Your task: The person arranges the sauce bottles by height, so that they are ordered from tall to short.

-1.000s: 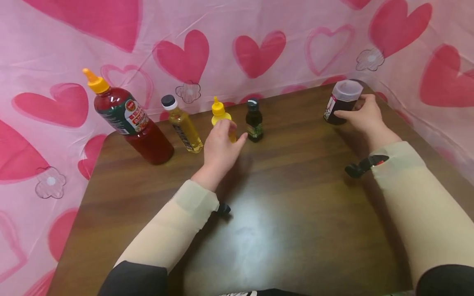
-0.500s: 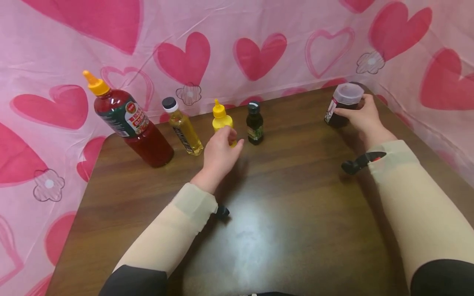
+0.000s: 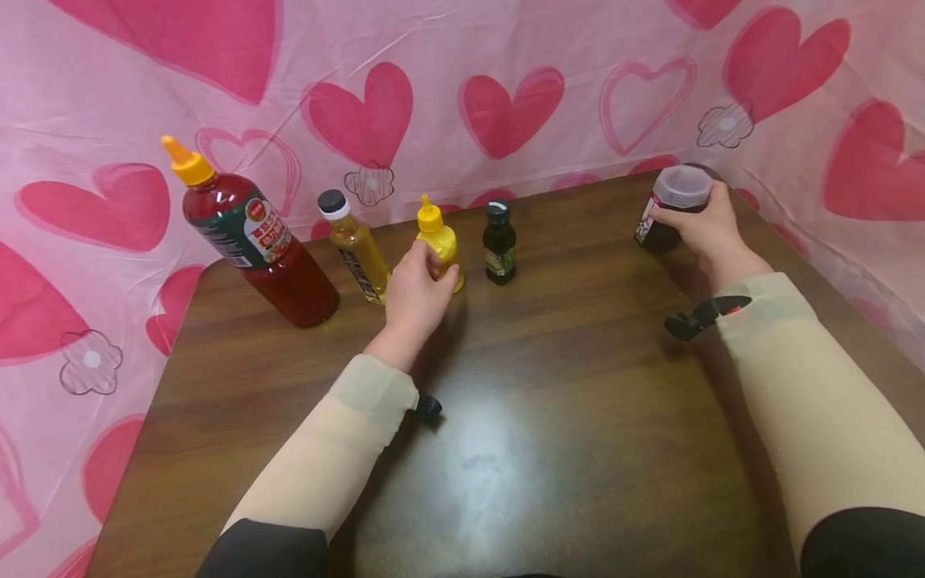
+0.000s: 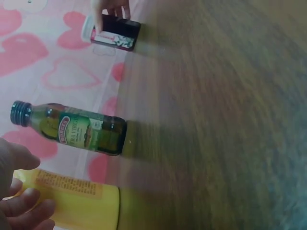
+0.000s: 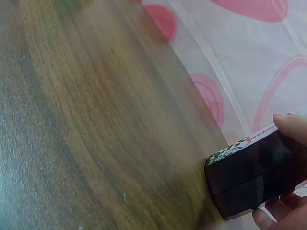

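Note:
On the left, a yellow squeeze bottle (image 3: pixel 439 238) with a pointed nozzle stands behind my left hand (image 3: pixel 413 293). The fingers are loosely bent in front of it, thumb apart from them; in the left wrist view the thumb (image 4: pixel 24 158) lies beside the yellow bottle (image 4: pixel 88 203), not round it. Just right stands a small dark green olive oil bottle (image 3: pixel 500 250), its label facing the left wrist camera. At the back right, my right hand (image 3: pixel 711 237) grips a dark-filled jar (image 3: pixel 682 188) with a translucent lid, thumb and fingers on opposite sides. The jar (image 5: pixel 249 172) stands on the table.
A large red sauce bottle (image 3: pixel 270 249) with an orange nozzle stands at the far left. Beside it is a clear bottle of yellow oil (image 3: pixel 359 255) with a black cap. The brown table (image 3: pixel 564 377) meets a pink heart-patterned cloth (image 3: pixel 578 40) behind.
My left hand shifts slightly left and nearer the yellow squeeze bottle, uncovering more of its right side. The right hand stays on the jar, which has hardly moved.

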Available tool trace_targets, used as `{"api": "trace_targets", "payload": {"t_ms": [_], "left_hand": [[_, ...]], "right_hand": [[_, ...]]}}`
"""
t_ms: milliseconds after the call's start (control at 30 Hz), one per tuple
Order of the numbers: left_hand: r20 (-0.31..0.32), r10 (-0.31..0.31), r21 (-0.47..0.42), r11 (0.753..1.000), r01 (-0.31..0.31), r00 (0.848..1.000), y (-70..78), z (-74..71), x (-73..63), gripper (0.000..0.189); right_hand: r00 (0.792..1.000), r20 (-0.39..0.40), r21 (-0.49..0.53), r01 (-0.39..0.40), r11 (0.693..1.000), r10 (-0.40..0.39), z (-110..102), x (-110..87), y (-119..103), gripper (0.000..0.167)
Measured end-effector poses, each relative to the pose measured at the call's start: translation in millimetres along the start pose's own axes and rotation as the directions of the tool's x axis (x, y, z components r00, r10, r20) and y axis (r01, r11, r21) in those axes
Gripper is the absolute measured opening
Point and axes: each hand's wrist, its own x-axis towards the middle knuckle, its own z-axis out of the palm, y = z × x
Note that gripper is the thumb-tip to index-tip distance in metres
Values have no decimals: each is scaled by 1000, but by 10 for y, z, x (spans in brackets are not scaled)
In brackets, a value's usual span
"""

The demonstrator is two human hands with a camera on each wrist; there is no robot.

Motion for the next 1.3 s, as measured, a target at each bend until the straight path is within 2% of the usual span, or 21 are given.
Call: {"api": "trace_targets", "payload": {"t_ms": [300, 500, 667, 867, 1100, 1300], "left_hand": [[17, -19, -17, 1000, 19, 1000, 16, -15, -15, 31], [14, -16, -16, 1000, 16, 1000, 40, 0, -37, 30], [15, -13, -18, 1000, 13, 1000, 58, 11, -42, 29], [17, -1, -20, 1000, 2, 1000, 79, 33, -25, 29], [20, -5, -22, 1000, 5, 1000, 105, 53, -25, 28], [23, 4, -8, 1000, -3, 1000, 111, 82, -41, 27]], "right_hand": [[999, -48, 5, 16, 1000, -16, 13, -12, -32, 75], [997, -43, -46, 64, 997, -66, 72, -84, -104, 80], [994, 20, -78, 113, 991, -112, 216, -184, -261, 85], [984, 129, -88, 134, 987, -122, 455, -338, -410, 86], [962, 247, -69, 140, 988, -119, 718, -479, -439, 86], [957, 268, -96, 142, 985, -112, 782, -511, -402, 87]]}}
